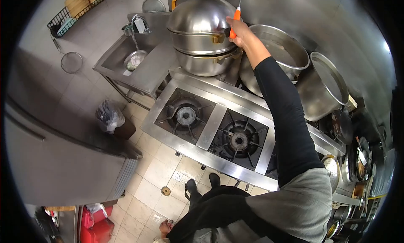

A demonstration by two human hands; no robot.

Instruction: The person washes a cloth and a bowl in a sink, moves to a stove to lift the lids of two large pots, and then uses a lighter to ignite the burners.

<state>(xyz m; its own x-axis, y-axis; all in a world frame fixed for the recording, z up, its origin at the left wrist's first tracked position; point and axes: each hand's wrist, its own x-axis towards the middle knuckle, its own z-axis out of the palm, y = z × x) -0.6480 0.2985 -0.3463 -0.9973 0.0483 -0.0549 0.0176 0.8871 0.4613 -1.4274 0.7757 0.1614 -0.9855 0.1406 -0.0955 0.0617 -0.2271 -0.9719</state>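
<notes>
My right hand (240, 31) is closed around the orange handle of a long utensil (235, 22), whose thin metal shaft runs up out of the frame, so its working end is hidden. That hand is beside a large domed steel steamer pot (200, 45) with a black knob on its lid. Just right of it stand an open steel stockpot (282, 45) and a second tall pot (322, 87), both holding liquid. Low by my apron, my left hand (167, 227) hangs with its fingers curled, and nothing shows in it.
Below the pots is a stove (206, 129) with two bare burners in view. At left, a steel sink (113, 53) holds a bowl under a tap. A bin with a plastic bag (111, 116) and a steel cabinet (63, 150) flank the tiled floor. Pans and utensils crowd the right side.
</notes>
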